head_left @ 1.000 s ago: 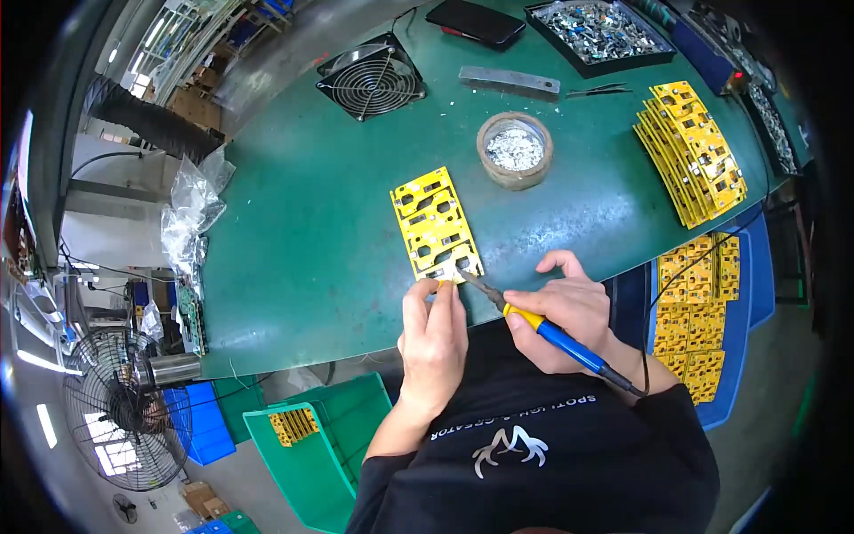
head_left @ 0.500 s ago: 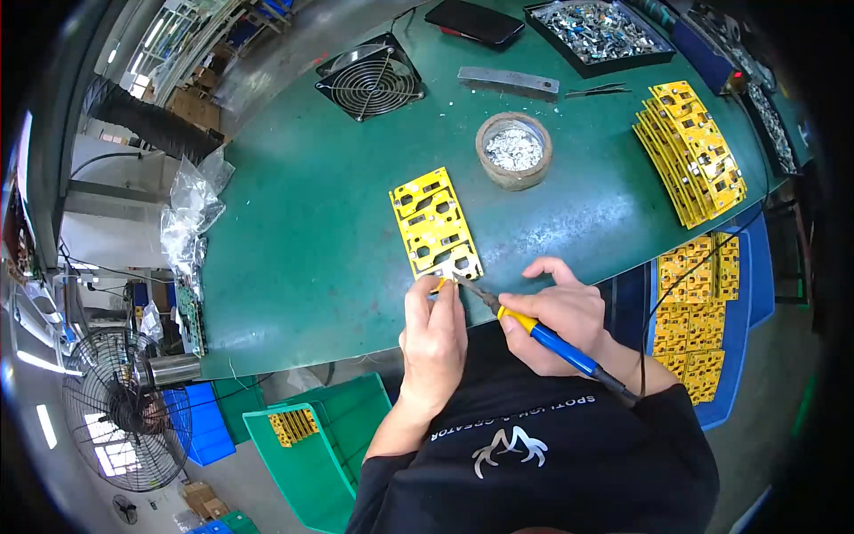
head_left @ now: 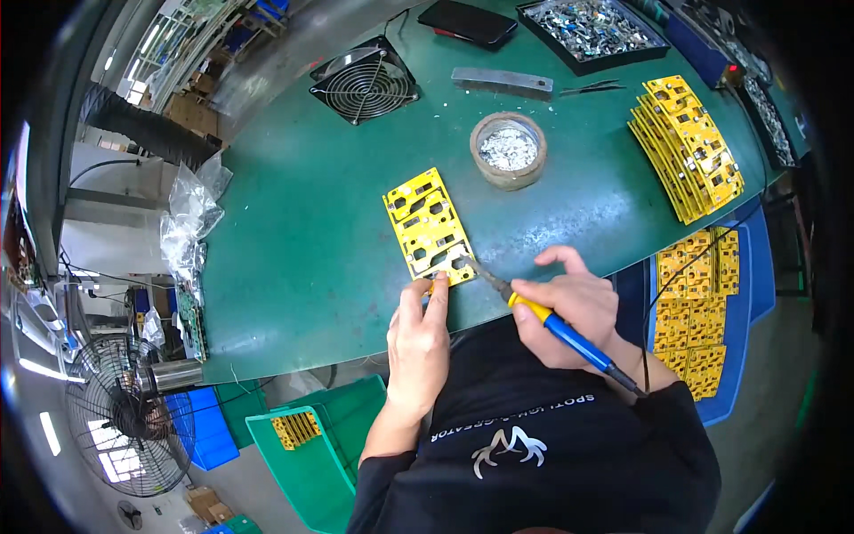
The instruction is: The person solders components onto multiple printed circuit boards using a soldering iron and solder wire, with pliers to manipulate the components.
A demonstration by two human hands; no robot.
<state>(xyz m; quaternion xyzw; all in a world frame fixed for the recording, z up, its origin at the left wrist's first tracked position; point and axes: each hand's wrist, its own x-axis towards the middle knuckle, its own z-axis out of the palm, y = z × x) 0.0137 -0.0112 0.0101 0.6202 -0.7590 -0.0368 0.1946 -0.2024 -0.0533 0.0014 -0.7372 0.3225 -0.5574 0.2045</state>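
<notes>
A yellow circuit board point(head_left: 427, 224) lies flat on the green table point(head_left: 302, 231) near its front edge. My right hand point(head_left: 569, 307) grips a soldering iron point(head_left: 551, 325) with a yellow and blue handle; its tip touches the board's near right corner. My left hand point(head_left: 420, 343) pinches something small at the board's near edge, fingertips next to the iron tip. What the fingers hold is too small to tell.
A round tin of solder bits point(head_left: 508, 149) stands behind the board. A stack of yellow boards point(head_left: 689, 147) lies at the right, more boards in a blue tray point(head_left: 698, 311) below. A small fan point(head_left: 363, 84), metal bar point(head_left: 503, 80), tweezers point(head_left: 592, 87), phone point(head_left: 469, 20) and parts tray point(head_left: 592, 27) sit at the back.
The iron tip has shifted slightly along the board's near edge, and my left fingers have moved up to meet it. The board has stayed in place.
</notes>
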